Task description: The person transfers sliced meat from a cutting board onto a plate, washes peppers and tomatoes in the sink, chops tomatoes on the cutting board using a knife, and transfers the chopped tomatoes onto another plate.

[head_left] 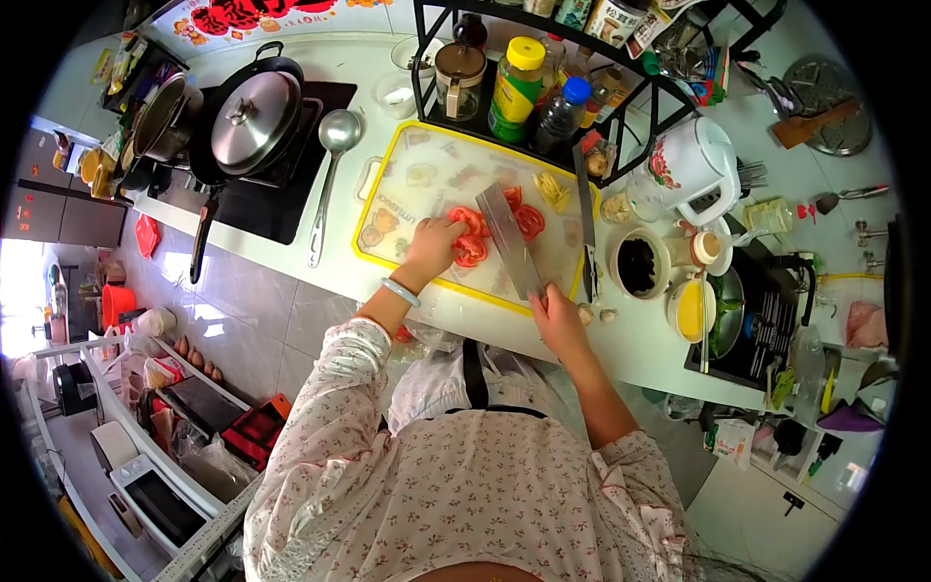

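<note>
Holding a wide cleaver (511, 241), the right hand (561, 318) is closed tight around its handle, close to the near edge of the cutting board (417, 145). The cleaver is long and straight. Its handle end is near the person, and its long line runs away from the body and leans to the left, so the far end of the blade points up the board. The blade is flat, gray and shiny, and it is over the board, with red tomato on both sides of it. I can't tell if it touches the board. The left hand (436, 244) has bent fingers resting on the left tomato pieces (470, 248), and I can't tell if they pinch them. These pieces look wet and bright red, with pale lines inside. More red tomato pieces (529, 222) lie just to the right of the blade. Past them is a little pile of thin yellow strips (553, 192). The board is pale with a yellow rim. Another knife (586, 218) lies along its right side, pointing away from the person. A white bowl (661, 288) with dark food in it sits to the right of that knife.
</note>
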The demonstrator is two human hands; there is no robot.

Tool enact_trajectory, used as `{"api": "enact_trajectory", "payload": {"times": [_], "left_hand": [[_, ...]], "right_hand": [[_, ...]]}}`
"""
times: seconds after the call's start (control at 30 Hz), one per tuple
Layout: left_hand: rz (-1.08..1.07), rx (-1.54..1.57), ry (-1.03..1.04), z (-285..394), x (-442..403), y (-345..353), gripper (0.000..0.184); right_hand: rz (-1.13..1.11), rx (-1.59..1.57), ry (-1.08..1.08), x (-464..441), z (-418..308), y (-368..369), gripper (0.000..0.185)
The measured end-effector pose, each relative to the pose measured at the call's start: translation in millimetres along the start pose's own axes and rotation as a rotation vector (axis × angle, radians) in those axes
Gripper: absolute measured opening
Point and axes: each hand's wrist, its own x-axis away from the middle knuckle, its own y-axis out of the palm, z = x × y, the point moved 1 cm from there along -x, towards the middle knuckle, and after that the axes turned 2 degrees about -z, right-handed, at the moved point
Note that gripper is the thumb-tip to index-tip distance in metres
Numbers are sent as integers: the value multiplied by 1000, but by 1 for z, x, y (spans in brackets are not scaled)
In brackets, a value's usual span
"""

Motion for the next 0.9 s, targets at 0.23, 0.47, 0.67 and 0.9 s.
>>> {"api": "enact_trajectory", "payload": {"times": [0.23,0.47,0.67,0.9], "left_hand": [[292,129,-29,-3,26,11,30],[541,316,-398,-13,40,19,25],[559,418,-334,-14,37,15,18],[557,389,-301,-17,34,19,15]], "right_hand": [[104,104,-255,-4,6,30,20],[-95,224,-125,-32,-28,41,22],[-161,355,-98,-44,-40,45,19],[-172,344,-95,-73,-34,73,18]]}}
